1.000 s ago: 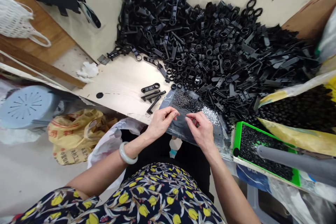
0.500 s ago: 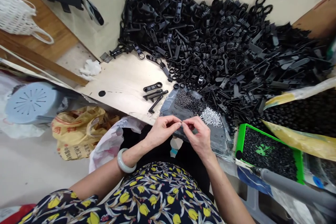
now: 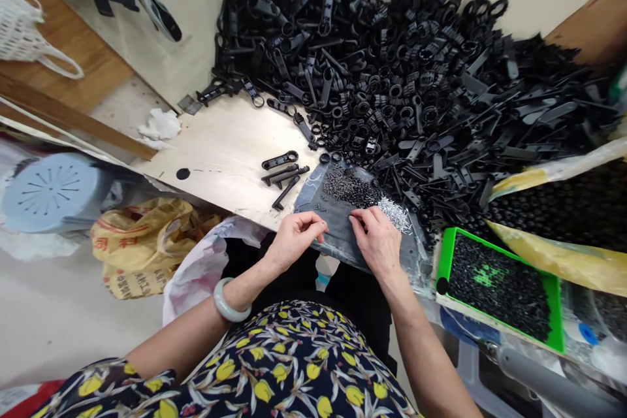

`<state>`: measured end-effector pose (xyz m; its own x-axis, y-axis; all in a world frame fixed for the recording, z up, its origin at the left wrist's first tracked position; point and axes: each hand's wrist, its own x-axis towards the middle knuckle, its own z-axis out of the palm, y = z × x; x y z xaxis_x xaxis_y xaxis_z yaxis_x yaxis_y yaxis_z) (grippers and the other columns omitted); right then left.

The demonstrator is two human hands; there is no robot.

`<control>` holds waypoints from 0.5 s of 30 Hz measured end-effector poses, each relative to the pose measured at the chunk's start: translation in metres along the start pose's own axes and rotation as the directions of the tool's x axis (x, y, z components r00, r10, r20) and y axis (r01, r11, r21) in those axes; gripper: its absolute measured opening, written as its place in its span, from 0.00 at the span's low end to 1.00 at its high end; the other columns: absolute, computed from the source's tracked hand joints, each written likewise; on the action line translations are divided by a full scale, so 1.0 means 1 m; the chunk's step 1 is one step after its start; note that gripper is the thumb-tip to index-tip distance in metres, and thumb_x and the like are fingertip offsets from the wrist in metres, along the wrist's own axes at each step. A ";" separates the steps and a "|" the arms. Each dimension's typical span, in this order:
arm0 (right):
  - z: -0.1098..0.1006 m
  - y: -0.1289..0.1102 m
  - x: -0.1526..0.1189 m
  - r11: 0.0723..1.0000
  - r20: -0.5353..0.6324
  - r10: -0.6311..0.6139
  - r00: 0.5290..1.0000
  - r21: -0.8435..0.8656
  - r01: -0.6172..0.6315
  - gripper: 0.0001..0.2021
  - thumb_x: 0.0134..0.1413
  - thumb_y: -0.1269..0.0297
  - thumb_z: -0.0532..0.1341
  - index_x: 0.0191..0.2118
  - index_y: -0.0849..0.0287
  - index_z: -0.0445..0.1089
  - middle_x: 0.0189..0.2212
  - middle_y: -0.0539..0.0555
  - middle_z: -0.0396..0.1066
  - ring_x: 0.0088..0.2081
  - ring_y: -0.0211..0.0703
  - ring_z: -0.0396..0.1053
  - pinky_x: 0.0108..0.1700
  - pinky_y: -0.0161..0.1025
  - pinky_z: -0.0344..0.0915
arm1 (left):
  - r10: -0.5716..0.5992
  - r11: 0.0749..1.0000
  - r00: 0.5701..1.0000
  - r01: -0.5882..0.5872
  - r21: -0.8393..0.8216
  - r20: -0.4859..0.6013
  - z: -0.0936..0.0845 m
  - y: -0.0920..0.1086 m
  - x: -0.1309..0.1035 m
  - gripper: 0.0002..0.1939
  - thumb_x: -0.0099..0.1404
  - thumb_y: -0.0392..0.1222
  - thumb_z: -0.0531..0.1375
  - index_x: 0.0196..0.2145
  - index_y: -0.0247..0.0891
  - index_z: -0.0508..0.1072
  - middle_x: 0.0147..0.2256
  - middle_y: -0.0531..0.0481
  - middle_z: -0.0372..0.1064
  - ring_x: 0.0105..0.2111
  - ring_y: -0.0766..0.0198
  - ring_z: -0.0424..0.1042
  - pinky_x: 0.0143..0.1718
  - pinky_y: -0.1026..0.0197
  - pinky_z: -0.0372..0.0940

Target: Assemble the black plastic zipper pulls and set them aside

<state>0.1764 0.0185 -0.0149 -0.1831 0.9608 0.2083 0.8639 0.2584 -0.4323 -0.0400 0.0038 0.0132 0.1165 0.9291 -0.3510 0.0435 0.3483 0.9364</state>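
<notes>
My left hand (image 3: 300, 238) is over the near left part of a dark mat (image 3: 337, 225), thumb and fingertips pressed together; anything between them is too small to name. To the right, my right hand (image 3: 375, 235) has its fingers curled, with thumb and index finger apart and nothing visible between them. It is close to a heap of silvery pins (image 3: 394, 214). Beyond the hands, small dark pieces (image 3: 350, 187) are piled on the mat. Several black handle-like parts (image 3: 287, 185) lie left of the mat.
A large heap of black plastic parts (image 3: 372, 72) covers the back of the table (image 3: 230, 157). At the right are a green tray (image 3: 497, 245) of small black pieces and a yellow-white bag edge (image 3: 558, 251). A blue stool (image 3: 51, 192) and yellow bag (image 3: 142, 238) are at left.
My hands have moved apart from where their fingertips met. The right hand is nearer the silvery pins, and its thumb and index finger have parted. The view has shifted slightly.
</notes>
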 end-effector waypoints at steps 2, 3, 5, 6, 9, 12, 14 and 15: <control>0.001 -0.003 0.002 1.000 0.001 -0.013 1.000 -0.013 0.013 0.12 0.73 0.59 0.56 0.42 0.53 0.77 0.37 0.56 0.75 0.39 0.46 0.72 0.40 0.40 0.62 | -0.014 0.999 1.000 0.014 -0.049 -0.009 0.003 -0.001 0.002 0.12 0.63 0.47 0.63 0.29 0.36 0.79 0.23 0.51 0.74 0.20 0.71 0.57 0.23 0.65 0.50; 0.000 -0.004 0.002 1.000 -0.002 -0.002 1.000 0.024 0.002 0.12 0.73 0.59 0.56 0.41 0.53 0.77 0.36 0.55 0.75 0.38 0.46 0.72 0.40 0.41 0.63 | -0.027 0.996 1.000 0.026 -0.089 -0.012 0.005 -0.001 0.003 0.12 0.62 0.48 0.64 0.29 0.36 0.80 0.23 0.51 0.74 0.20 0.72 0.55 0.23 0.65 0.48; -0.004 -0.008 0.001 0.972 0.000 0.063 0.998 0.228 -0.061 0.10 0.71 0.58 0.59 0.40 0.53 0.77 0.34 0.54 0.74 0.36 0.44 0.70 0.39 0.40 0.64 | -0.065 0.980 0.998 0.063 -0.190 -0.005 0.007 -0.001 0.004 0.13 0.62 0.49 0.65 0.29 0.35 0.81 0.24 0.50 0.74 0.19 0.73 0.52 0.22 0.64 0.45; -0.006 -0.011 0.000 0.921 0.008 0.106 0.994 0.376 -0.101 0.09 0.69 0.58 0.61 0.39 0.53 0.76 0.35 0.53 0.73 0.35 0.44 0.70 0.39 0.40 0.65 | -0.083 0.967 0.996 0.083 -0.241 0.011 0.009 0.000 0.005 0.14 0.62 0.49 0.66 0.30 0.35 0.82 0.24 0.50 0.74 0.19 0.74 0.51 0.22 0.64 0.43; -0.009 -0.024 -0.005 0.641 0.050 0.205 0.978 0.748 -0.172 0.08 0.65 0.56 0.65 0.39 0.54 0.76 0.38 0.54 0.73 0.40 0.45 0.72 0.42 0.41 0.69 | -0.114 0.925 0.990 0.136 -0.355 0.081 0.016 0.003 0.002 0.14 0.61 0.49 0.67 0.32 0.34 0.84 0.25 0.49 0.73 0.20 0.74 0.53 0.22 0.64 0.43; -0.003 -0.038 -0.010 0.448 0.075 0.258 0.963 0.874 -0.188 0.09 0.62 0.54 0.67 0.38 0.54 0.76 0.41 0.55 0.70 0.44 0.47 0.71 0.46 0.43 0.71 | -0.152 0.865 0.982 0.188 -0.465 0.115 0.024 0.007 -0.002 0.13 0.58 0.49 0.70 0.31 0.35 0.82 0.25 0.50 0.72 0.21 0.74 0.55 0.23 0.65 0.44; 0.003 -0.042 -0.013 0.375 0.103 0.279 0.955 0.904 -0.207 0.10 0.62 0.54 0.67 0.37 0.55 0.76 0.41 0.55 0.68 0.42 0.45 0.71 0.45 0.44 0.72 | -0.171 0.826 0.978 0.207 -0.524 0.116 0.028 0.008 -0.005 0.12 0.56 0.48 0.71 0.29 0.35 0.81 0.25 0.51 0.71 0.22 0.74 0.55 0.23 0.66 0.45; 0.005 -0.043 -0.014 0.347 0.117 0.285 0.951 0.913 -0.216 0.10 0.62 0.54 0.67 0.37 0.55 0.75 0.41 0.54 0.67 0.41 0.44 0.70 0.44 0.43 0.72 | -0.172 0.819 0.979 0.205 -0.536 0.112 0.030 0.009 -0.006 0.12 0.56 0.48 0.71 0.29 0.35 0.80 0.25 0.51 0.70 0.22 0.74 0.55 0.23 0.66 0.45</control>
<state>0.1390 -0.0055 -0.0033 0.0176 0.9995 -0.0280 -0.0892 -0.0263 -0.9957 -0.0108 -0.0027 0.0235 0.2176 0.8354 -0.5048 -0.4723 0.5427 0.6945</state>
